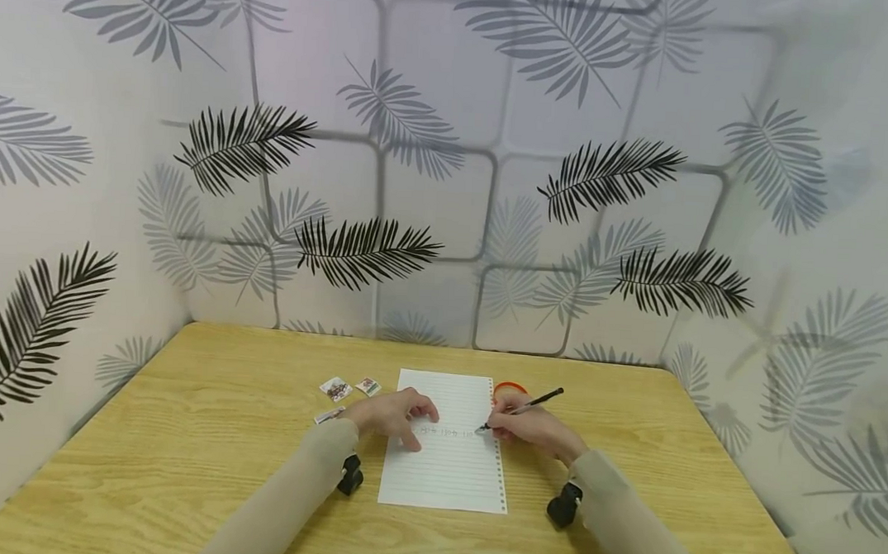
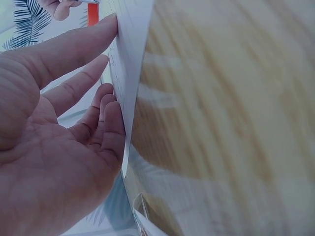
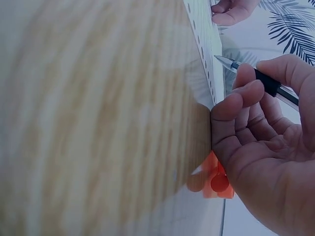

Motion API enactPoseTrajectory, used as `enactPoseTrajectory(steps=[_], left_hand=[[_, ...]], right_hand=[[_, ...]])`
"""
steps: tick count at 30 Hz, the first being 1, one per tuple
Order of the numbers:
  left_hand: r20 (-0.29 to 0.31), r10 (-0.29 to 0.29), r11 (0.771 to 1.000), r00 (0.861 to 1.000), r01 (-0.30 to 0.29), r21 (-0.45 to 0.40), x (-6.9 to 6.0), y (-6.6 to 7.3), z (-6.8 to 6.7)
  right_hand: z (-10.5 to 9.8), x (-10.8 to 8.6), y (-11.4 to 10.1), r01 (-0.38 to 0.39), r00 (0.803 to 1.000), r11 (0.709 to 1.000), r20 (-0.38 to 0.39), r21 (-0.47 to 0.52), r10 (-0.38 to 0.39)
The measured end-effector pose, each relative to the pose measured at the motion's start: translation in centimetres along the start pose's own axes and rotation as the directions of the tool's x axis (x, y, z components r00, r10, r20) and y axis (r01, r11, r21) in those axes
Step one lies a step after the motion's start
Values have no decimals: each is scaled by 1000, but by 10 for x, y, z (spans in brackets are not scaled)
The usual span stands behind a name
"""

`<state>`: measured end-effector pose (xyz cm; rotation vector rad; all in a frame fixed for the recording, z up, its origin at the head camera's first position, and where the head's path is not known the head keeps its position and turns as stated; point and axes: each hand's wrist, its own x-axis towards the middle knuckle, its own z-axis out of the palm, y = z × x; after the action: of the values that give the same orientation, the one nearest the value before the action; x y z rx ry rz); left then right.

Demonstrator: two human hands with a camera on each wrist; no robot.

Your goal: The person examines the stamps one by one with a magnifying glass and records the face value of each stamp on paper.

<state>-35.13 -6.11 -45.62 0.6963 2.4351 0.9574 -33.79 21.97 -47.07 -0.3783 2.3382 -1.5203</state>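
A sheet of lined paper with punched holes along its right edge lies on the table, with a row of handwriting across its middle. My right hand pinches a black-gripped pen between thumb and fingers. In the head view, the pen's tip is at the right end of the written row; whether it touches the paper cannot be told. My left hand rests its spread, loosely bent fingers on the sheet's left part, and in the left wrist view its fingertips meet the paper.
Beyond my right hand lies an orange-red object with a curved rim, partly hidden by that hand. Several small printed pieces lie left of the sheet, near my left wrist. A patterned wall borders the wooden table at the back.
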Motion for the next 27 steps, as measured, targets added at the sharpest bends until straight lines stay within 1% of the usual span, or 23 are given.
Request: enactPoseTrajectory(steps=[9,15,19,22,27], left_hand=[[1,-2,1000,1000,2,-10,-2,1,-1],[-1,-13,1000,1000,13,-3,-4,3,0],[-5,1,1000,1000,-1,3,-4,3,0],[-8,5,1000,1000,-5,1,-2,2,0],[-4,-8,1000,1000,8,-12,-2,2,-1]], right_hand=[[0,1,1,10,1000,999,9,-41,-10],[-1,-2,-1,17,1000,999,9,-32,-17],[-1,-2,1,10,1000,1000,7,-25,-10],[-1,-2,1,15,1000,1000,24,-24,-15],[-2,-3,0,40,998,999,58,-32,-38]])
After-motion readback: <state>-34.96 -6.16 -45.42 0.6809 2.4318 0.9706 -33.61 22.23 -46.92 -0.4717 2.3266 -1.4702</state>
